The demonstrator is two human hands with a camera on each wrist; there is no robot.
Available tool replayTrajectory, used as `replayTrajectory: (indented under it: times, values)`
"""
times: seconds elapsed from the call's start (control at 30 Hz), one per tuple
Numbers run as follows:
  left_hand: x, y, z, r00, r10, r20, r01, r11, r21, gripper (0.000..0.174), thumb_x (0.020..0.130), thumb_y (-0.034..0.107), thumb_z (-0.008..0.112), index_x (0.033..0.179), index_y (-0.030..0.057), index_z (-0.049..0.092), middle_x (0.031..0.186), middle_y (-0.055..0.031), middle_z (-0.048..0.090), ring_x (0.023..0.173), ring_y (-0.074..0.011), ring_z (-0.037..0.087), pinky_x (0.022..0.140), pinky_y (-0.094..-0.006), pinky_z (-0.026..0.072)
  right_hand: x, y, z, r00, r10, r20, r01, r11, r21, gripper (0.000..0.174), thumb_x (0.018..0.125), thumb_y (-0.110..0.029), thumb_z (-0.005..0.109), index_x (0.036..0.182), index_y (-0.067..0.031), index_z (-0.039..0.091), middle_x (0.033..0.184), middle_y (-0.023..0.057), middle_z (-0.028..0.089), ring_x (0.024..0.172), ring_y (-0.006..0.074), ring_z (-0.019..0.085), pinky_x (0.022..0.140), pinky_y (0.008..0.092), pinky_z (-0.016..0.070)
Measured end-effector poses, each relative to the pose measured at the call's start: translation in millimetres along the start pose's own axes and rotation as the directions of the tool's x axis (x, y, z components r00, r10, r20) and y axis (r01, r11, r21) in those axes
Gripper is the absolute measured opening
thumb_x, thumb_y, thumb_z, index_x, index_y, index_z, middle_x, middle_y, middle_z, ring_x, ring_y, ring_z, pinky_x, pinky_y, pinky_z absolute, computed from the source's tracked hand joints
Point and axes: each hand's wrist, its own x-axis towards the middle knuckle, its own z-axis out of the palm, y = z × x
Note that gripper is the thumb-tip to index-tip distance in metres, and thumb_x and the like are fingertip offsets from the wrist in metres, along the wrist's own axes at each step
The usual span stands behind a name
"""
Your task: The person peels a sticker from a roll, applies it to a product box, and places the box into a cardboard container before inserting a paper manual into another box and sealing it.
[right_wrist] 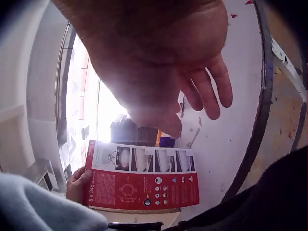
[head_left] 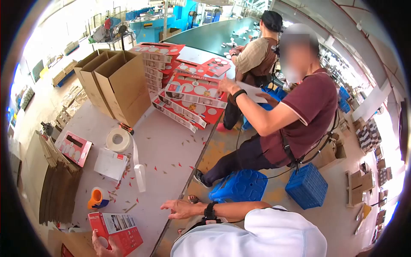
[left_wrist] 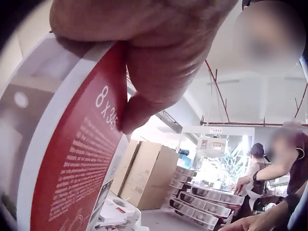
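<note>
From where I stand, the red box [head_left: 117,233] is just on the near side of the orange tape dispenser [head_left: 102,197], gripped at its near end by the left hand [head_left: 105,249], whose thumb and fingers bend round the edges. The right hand [head_left: 182,209] hangs well to the right of the dispenser, over the table's edge, fingers loosely spread, with nothing in it. The box looks like thin printed card: light, I'd judge, though what is inside I can't tell. It should be stiff along its folds and springy across its broad faces, and the sheen suggests a slightly slippery surface. Its pale side looks see-through and would probably dent or crack under a thumb. I'd take it by the folded edges or both ends, pressing lightly.
</note>
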Motion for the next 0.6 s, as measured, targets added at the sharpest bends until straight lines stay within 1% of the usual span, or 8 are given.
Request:
replayTrajectory:
  times: [0.13,0.23,0.33,0.43,0.5,0.53,0.57,0.6]
  values:
    - [0.9,6.6,-7.8,1.0,0.031,-0.004,-0.031,0.999,-0.041,0.045,0.085,0.011,0.083,0.128,0.0043,0.07,0.127,-0.0142,0.072,0.114,-0.0337,0.069,0.099,-0.0405,0.0547,-3.6,-4.7,9.5,0.998,-0.039,-0.041,0.038,0.999,-0.033,0.054,0.087,-0.017,0.073,0.136,-0.0002,0.058,0.122,0.0183,0.065,0.089,0.0282,0.07,0.083,0.043,0.0575]
    - [-0.8,-0.1,-16.1,0.996,0.057,0.062,-0.049,0.992,-0.12,0.04,0.094,0.019,0.076,0.131,0.0056,0.07,0.133,-0.0145,0.07,0.123,-0.0349,0.065,0.106,-0.0444,0.0507,-4.9,-17.1,10.6,1.0,-0.013,-0.029,0.012,0.999,-0.041,0.053,0.088,-0.018,0.073,0.136,-0.0001,0.058,0.124,0.019,0.065,0.091,0.0286,0.071,0.084,0.0424,0.058]
    - [-7.1,-45.9,10.5,0.987,-0.054,0.15,0.078,0.985,-0.157,0.066,0.079,0.005,0.074,0.143,0.0043,0.059,0.141,-0.0177,0.062,0.129,-0.0379,0.059,0.112,-0.0455,0.0448,-8.1,-17.6,21.4,0.998,-0.006,-0.061,0.005,1.0,-0.022,0.052,0.086,-0.021,0.073,0.133,-0.0006,0.061,0.123,0.0191,0.066,0.089,0.0307,0.071,0.085,0.0445,0.057]
    - [-3.1,-57.9,14.3,0.985,0.129,0.116,-0.102,0.972,-0.209,0.066,0.077,0.01,0.072,0.141,0.0034,0.059,0.136,-0.0198,0.065,0.127,-0.0396,0.06,0.11,-0.0485,0.0455,-8.5,-35.6,24.2,1.0,-0.02,-0.016,0.018,0.995,-0.102,0.05,0.09,-0.023,0.076,0.133,-0.0017,0.062,0.117,0.018,0.068,0.093,0.0281,0.072,0.087,0.0426,0.0586]
    - [4.9,-35.4,-3.6,0.986,0.1,0.13,-0.064,0.965,-0.255,0.062,0.075,0.013,0.075,0.136,0.0039,0.063,0.131,-0.0189,0.068,0.124,-0.037,0.064,0.107,-0.0465,0.0487,-3.5,-41.5,26.3,0.988,-0.142,-0.054,0.126,0.965,-0.228,0.048,0.089,-0.022,0.078,0.131,-0.0035,0.064,0.113,0.017,0.069,0.094,0.0276,0.073,0.086,0.0416,0.0593]
    - [6.7,-30.5,-11.1,0.986,0.109,0.126,-0.074,0.964,-0.256,0.063,0.077,0.017,0.076,0.137,0.0052,0.062,0.132,-0.0184,0.068,0.124,-0.036,0.064,0.107,-0.0463,0.0489,1.7,-39.5,30.2,0.988,-0.132,-0.08,0.123,0.987,-0.107,0.045,0.088,-0.016,0.079,0.13,-0.0045,0.066,0.113,0.0162,0.069,0.095,0.0262,0.072,0.085,0.0404,0.0598]
    - [8.3,-32.6,-11.9,0.984,0.088,0.157,-0.045,0.965,-0.258,0.063,0.078,0.02,0.077,0.137,0.0031,0.062,0.133,-0.0216,0.067,0.122,-0.0398,0.064,0.106,-0.047,0.0496,4.5,-73.5,18.6,0.993,-0.105,-0.058,0.105,0.994,-0.009,0.044,0.088,-0.01,0.079,0.129,-0.0039,0.065,0.113,0.0153,0.069,0.098,0.0248,0.072,0.086,0.0387,0.0601]
    - [6.1,-36.8,-11.5,0.983,0.073,0.168,-0.032,0.971,-0.236,0.069,0.077,0.022,0.08,0.14,0.0039,0.059,0.135,-0.0213,0.066,0.123,-0.0388,0.063,0.105,-0.0471,0.049,10.2,-87.5,17.5,0.991,-0.12,-0.053,0.115,0.99,-0.085,0.044,0.088,-0.009,0.078,0.13,-0.0034,0.065,0.117,0.0156,0.069,0.103,0.0239,0.072,0.089,0.0366,0.0598]
